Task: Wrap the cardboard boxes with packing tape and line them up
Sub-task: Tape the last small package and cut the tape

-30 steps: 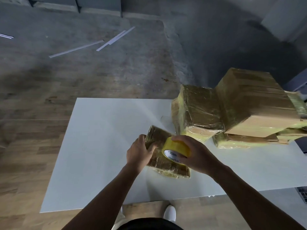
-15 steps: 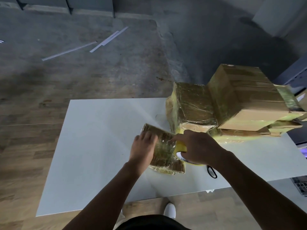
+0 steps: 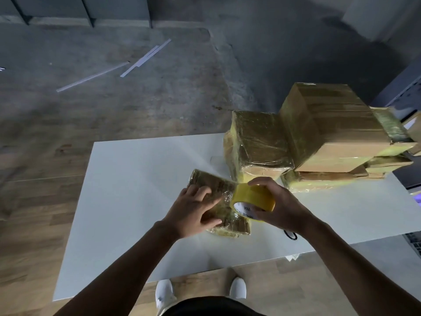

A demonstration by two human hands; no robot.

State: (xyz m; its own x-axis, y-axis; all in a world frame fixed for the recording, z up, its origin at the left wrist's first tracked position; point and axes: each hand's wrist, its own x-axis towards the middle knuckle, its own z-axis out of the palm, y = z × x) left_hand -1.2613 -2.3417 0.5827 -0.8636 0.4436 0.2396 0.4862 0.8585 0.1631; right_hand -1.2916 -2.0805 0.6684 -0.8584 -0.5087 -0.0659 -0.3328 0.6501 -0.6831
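Note:
A small flat cardboard box [image 3: 213, 185], wrapped in shiny yellowish tape, lies on the white table [image 3: 127, 192]. My left hand [image 3: 193, 210] presses flat on its top, fingers spread. My right hand [image 3: 278, 206] grips a yellow roll of packing tape [image 3: 252, 199] held on edge just above the box's right side. Behind them, a taped cube-shaped box [image 3: 259, 142] stands beside a bigger, partly taped brown box [image 3: 335, 124] that rests on flatter taped boxes [image 3: 323, 181].
A black ring-shaped handle [image 3: 291, 235], partly hidden by my right wrist, lies on the table near the front edge. Thin white strips [image 3: 145, 58] lie on the concrete floor beyond. My white shoes [image 3: 164, 293] show below the table's front edge.
My right hand has lifted the tape roll from low at the box's right side up over its edge. My left hand has shifted to press flat on the box top.

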